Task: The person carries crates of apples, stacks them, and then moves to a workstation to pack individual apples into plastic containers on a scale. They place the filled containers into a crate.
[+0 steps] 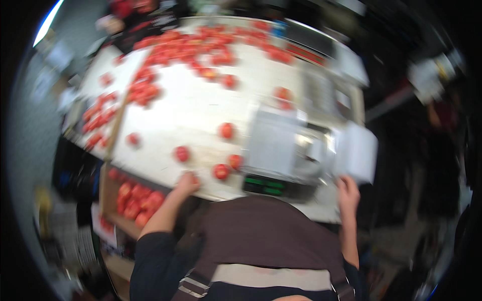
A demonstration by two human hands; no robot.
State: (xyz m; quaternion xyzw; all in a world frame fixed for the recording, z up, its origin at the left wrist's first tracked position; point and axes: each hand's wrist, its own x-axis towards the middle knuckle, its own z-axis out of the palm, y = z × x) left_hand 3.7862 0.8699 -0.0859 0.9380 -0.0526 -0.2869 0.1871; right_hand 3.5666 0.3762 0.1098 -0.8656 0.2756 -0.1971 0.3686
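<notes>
My left hand is at the near edge of the white table, its fingers blurred. A reddish patch shows at the fingertips, and I cannot tell whether it is a tomato. Close by lie a tomato and a second tomato, with another tomato touching or almost touching it. My right hand reaches the near lower corner of a stack of white trays; whether it grips them is unclear. Between my hands stands a weighing scale with a green-lit display and a pale tray on top.
A large spread of tomatoes covers the table's far side. A wooden strip divides off more tomatoes at left. Below them is a cardboard box of tomatoes. A second device stands far right. Another person is across the table.
</notes>
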